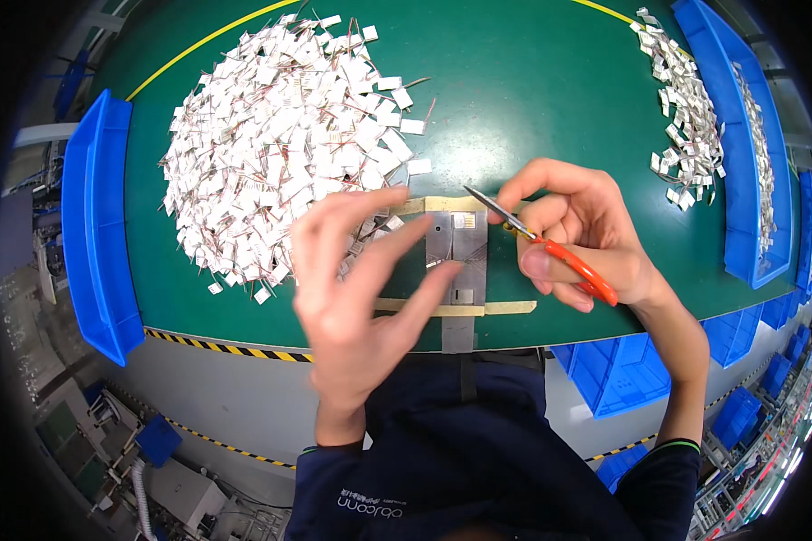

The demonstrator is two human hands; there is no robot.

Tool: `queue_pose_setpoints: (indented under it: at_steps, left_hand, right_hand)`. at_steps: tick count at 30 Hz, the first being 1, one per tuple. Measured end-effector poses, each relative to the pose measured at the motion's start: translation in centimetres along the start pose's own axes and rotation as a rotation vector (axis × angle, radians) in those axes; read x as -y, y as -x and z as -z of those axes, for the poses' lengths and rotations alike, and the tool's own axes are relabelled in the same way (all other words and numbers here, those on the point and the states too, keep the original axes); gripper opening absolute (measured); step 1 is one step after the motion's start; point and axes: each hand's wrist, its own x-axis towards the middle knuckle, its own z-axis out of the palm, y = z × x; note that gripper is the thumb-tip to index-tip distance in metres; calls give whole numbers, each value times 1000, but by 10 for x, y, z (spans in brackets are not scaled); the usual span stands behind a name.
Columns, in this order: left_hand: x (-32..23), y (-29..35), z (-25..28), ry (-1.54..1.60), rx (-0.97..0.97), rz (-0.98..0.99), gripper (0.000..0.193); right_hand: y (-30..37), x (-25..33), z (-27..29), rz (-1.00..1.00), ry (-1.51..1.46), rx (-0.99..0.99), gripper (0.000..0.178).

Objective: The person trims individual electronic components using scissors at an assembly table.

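Note:
My right hand (586,234) is closed around small scissors (579,269) with orange handles; their pointed steel blades slant up to the left. My left hand (352,298) has its fingers spread, slightly blurred, and holds nothing I can see. Between the hands, a narrow metal fixture (469,248) lies on the green table, held by strips of yellowish tape (510,307). A small white connector (465,221) sits at the fixture's far end, and thin wires show beside it. The left fingertips hover over the fixture's left edge.
A large heap of white wired connectors (280,135) covers the table's left half, partly behind my left hand. A smaller pile (690,126) lies at the far right beside a blue bin (740,180). Another blue bin (99,225) stands at the left edge of the green table (505,99).

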Motion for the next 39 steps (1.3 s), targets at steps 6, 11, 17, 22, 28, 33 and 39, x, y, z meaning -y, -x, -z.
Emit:
queue_pose_setpoints:
  at_steps: [6,11,17,22,28,33,39]
  left_hand:
    - [10,17,-23,-25,29,-67,26]
    - [16,17,-28,-36,-9,-141,19]
    - [16,17,-32,-87,33,-147,20]
    - [12,16,-27,21,33,-103,18]
    - [9,-5,-22,-98,233,-179,22]
    - [16,-26,-19,-175,347,-301,24]
    - [14,-41,-13,-243,428,-426,21]
  right_hand:
    - [-1,-1,0,-18,61,-4,27]
    - [-1,-3,0,-42,69,-5,26]
    - [-3,-6,1,-6,81,5,26]
    - [-3,-3,-1,-44,125,-22,25]
    - [-3,-1,-1,-39,123,-21,24]
    - [-3,-5,0,-12,104,-21,24]
    - [0,-4,-2,-23,83,-17,24]
